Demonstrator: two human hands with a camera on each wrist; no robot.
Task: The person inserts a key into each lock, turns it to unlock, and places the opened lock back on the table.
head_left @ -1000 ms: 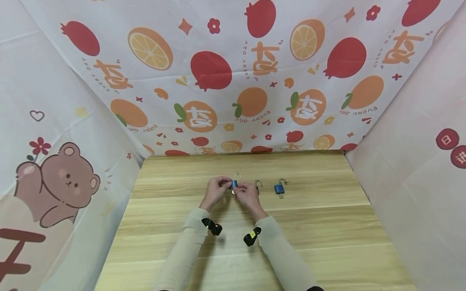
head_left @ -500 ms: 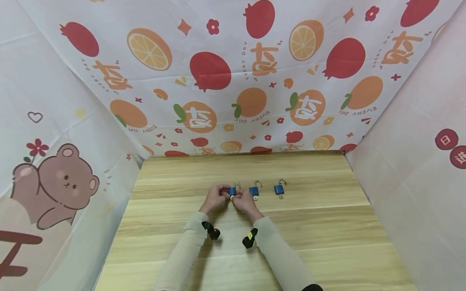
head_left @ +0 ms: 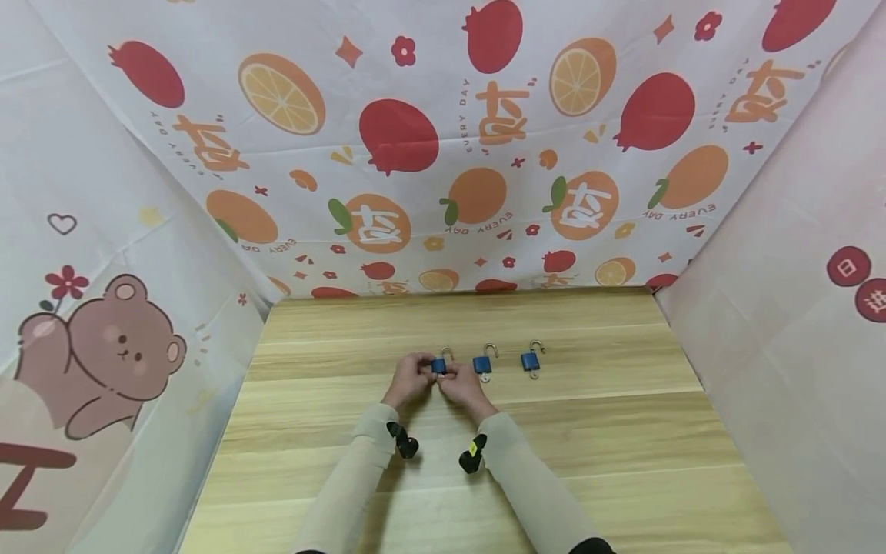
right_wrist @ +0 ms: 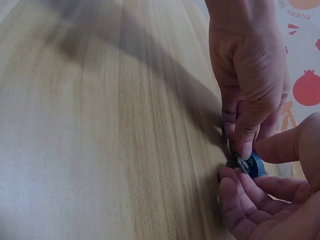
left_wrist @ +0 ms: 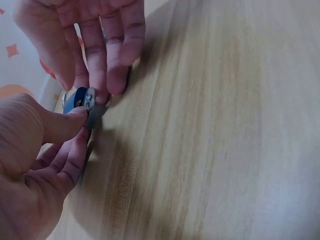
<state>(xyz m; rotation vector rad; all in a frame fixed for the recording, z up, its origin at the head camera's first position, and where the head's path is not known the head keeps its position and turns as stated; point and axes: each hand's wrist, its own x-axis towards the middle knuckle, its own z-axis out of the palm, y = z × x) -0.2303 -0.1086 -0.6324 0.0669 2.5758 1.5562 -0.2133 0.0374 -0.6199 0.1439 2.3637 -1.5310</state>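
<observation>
In the head view, a small blue padlock (head_left: 439, 366) with its shackle open sits between both hands, low over the wooden table. My left hand (head_left: 408, 378) pinches it from the left; the left wrist view has the thumb pressed near the key (left_wrist: 90, 99) at the bottom of the padlock (left_wrist: 73, 101). From the right, my right hand (head_left: 464, 386) holds the same padlock. Its thumb and a finger lie either side of the blue body (right_wrist: 257, 164) in the right wrist view, while the other fingers reach past, fairly straight. Fingers partly hide the padlock.
Two more blue padlocks, each with an open shackle and a key at the bottom, lie in a row to the right: the middle padlock (head_left: 482, 365) and the right padlock (head_left: 530, 361). A fruit-patterned cloth (head_left: 443, 154) hangs behind the wooden table (head_left: 588, 446).
Both hands have brought the padlock down towards the person and slightly left, level with the other two. The middle padlock, earlier mostly covered by the right hand, now shows fully.
</observation>
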